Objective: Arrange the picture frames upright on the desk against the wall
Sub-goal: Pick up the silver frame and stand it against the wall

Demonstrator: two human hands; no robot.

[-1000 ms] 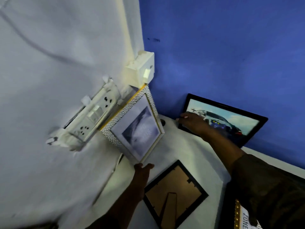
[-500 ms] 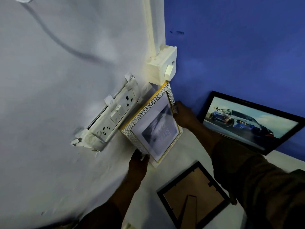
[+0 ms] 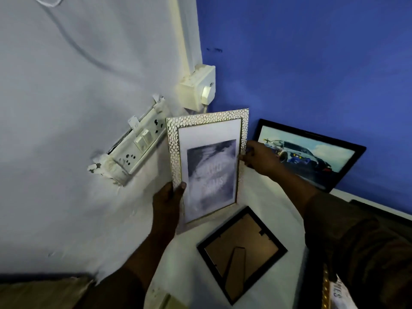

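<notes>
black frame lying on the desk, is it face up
No, the black frame lies face down on the desk, showing its brown backing board and stand flap.

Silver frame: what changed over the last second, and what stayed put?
The silver frame, which leaned tilted against the white wall, was turned upright. The right hand left the car picture and took the frame's right edge; the left hand took a thumb-over grip at its lower left. The car picture and the face-down black frame did not move.
</notes>
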